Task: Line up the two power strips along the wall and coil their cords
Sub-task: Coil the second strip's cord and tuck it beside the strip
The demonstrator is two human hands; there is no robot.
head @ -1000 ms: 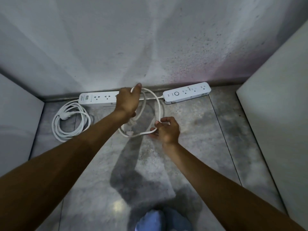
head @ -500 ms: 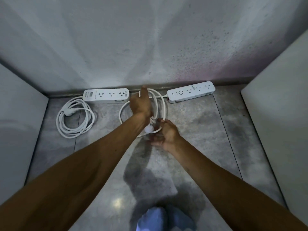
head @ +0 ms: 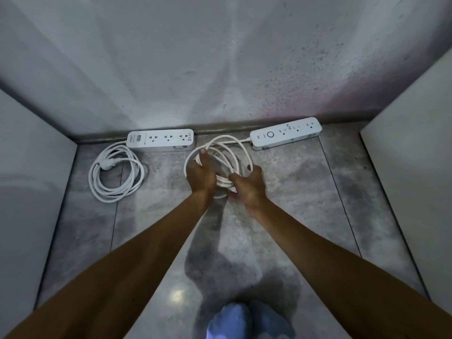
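Two white power strips lie along the base of the wall: the left strip (head: 160, 140) and the right strip (head: 286, 133), which sits slightly angled. The left strip's cord (head: 115, 174) lies coiled on the floor in front of it, plug on top. The right strip's cord (head: 228, 150) is gathered into several loops between the strips. My left hand (head: 200, 176) grips the loops' left side, index finger pointing up along them. My right hand (head: 250, 185) holds the lower right of the bundle between thumb and fingers, hiding the plug end.
The floor is grey tile (head: 156, 228). A white panel (head: 31, 179) closes the space on the left and another white panel (head: 413, 167) on the right. A foot in a light blue sock (head: 247, 321) shows at the bottom edge.
The cord loops have been lowered toward the floor and spread wider. My right hand moved from the plug below the coil to its lower right side; my left hand slid down the left side.
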